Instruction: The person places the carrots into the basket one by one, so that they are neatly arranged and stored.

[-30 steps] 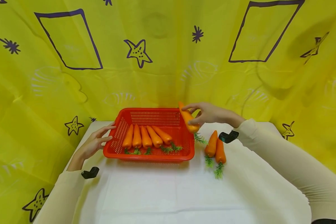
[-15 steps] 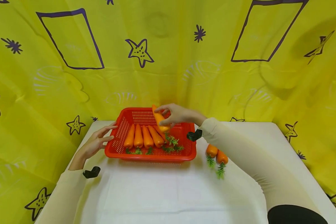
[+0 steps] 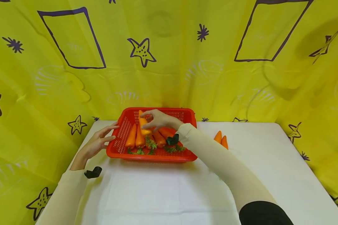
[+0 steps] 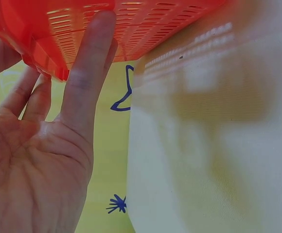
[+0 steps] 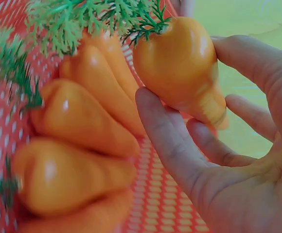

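My right hand [image 3: 160, 120] pinches an orange carrot [image 3: 142, 121] between thumb and fingers, above the left half of a red slotted basket [image 3: 152, 157]. Its green top points toward me in the head view. In the right wrist view, the held carrot [image 5: 180, 63] hangs beside several other carrots [image 5: 68, 177] that lie side by side in the basket, partly hidden by my hand in the head view. My left hand [image 3: 94, 145] rests against the basket's left end, fingers extended. The left wrist view shows a straight finger [image 4: 85, 73] against the basket wall [image 4: 141, 29].
Two more carrots [image 3: 218, 137] lie on the white table [image 3: 146, 193] to the right of the basket, half covered by my right sleeve [image 3: 222, 162]. A yellow patterned curtain [image 3: 169, 78] hangs close behind the basket and around the sides.
My right hand has carried the carrot leftward from the basket's right rim to above its left half. The right forearm now covers part of the table carrots. My left hand stays at the basket.
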Demonstrator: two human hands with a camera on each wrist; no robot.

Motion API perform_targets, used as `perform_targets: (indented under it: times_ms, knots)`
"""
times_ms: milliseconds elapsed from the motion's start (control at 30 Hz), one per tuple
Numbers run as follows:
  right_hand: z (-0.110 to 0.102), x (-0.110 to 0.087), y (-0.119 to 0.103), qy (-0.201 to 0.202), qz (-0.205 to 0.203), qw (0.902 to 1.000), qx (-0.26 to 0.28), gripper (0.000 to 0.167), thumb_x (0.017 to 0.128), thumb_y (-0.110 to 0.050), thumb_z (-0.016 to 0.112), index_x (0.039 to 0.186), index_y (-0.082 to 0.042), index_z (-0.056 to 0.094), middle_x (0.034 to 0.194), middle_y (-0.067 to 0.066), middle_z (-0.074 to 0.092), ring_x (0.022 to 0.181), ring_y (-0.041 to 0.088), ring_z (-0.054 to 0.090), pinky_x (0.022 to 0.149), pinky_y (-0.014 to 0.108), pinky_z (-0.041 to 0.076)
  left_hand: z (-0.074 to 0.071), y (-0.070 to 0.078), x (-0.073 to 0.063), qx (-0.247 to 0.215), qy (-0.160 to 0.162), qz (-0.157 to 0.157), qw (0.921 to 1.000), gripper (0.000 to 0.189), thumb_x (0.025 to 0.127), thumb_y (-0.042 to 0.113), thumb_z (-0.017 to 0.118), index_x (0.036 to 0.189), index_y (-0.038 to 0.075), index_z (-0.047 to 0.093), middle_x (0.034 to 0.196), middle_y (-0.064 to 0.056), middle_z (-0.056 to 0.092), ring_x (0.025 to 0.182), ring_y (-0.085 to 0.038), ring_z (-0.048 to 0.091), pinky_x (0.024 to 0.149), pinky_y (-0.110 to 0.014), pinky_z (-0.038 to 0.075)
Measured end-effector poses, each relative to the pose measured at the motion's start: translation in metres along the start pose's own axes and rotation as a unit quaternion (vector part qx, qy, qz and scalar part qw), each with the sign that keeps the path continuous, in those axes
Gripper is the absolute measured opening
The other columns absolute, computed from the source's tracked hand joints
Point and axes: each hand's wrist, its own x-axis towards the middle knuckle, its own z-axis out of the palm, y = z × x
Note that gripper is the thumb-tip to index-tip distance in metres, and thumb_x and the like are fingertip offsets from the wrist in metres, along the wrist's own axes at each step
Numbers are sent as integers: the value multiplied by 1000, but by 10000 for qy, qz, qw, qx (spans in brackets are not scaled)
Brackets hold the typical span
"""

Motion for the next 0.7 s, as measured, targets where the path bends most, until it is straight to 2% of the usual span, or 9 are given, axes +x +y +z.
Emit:
perform_targets:
  times_ms: [100, 200, 367, 533, 600, 700]
  knots:
    - [11, 14, 4, 26, 36, 10000, 86, 67, 95, -18, 76, 154, -9, 46, 139, 18, 56, 88, 21, 63, 89, 53, 57, 0, 0, -1, 1, -18, 32, 10000, 54, 106, 11, 55, 156, 3, 38, 173, -6, 9, 137, -23, 44, 86, -41, 59]
    - [21, 25, 9, 66, 106, 9998, 157, 66, 95, -17, 75, 154, -8, 46, 128, 16, 63, 80, 20, 63, 87, 51, 58, 0, 0, -1, 19, -22, 51, 10000, 53, 106, 11, 55, 156, 3, 38, 173, -6, 9, 141, -30, 40, 86, -41, 59]
    - [33, 38, 15, 167, 276, 9981, 525, 64, 96, -12, 73, 154, -5, 46, 97, 11, 65, 71, 19, 61, 81, 46, 60, -1, 0, 1, 98, -15, 44, 9999, 53, 106, 13, 56, 155, 3, 39, 173, -3, 10, 147, -43, 29, 89, -45, 57]
    - [40, 47, 21, 206, 430, 9961, 742, 64, 96, -11, 73, 153, -3, 45, 95, 9, 62, 67, 20, 62, 78, 44, 61, -1, 0, 1, 143, -26, 87, 9999, 52, 106, 13, 56, 154, 1, 39, 173, -4, 10, 149, -46, 25, 91, -51, 55]
    - [42, 50, 22, 201, 480, 9957, 762, 65, 96, -12, 74, 153, -3, 46, 102, 11, 65, 69, 21, 66, 75, 43, 62, 0, 0, 1, 132, -27, 102, 9999, 53, 106, 13, 56, 154, 1, 38, 173, -5, 10, 147, -48, 28, 90, -51, 56]
    - [44, 54, 24, 188, 553, 9956, 733, 65, 95, -16, 75, 153, -3, 46, 103, 14, 68, 70, 21, 68, 72, 40, 62, -1, -1, 0, 129, 2, 65, 9999, 53, 106, 13, 56, 154, 1, 38, 173, -5, 10, 142, -51, 34, 87, -48, 58]
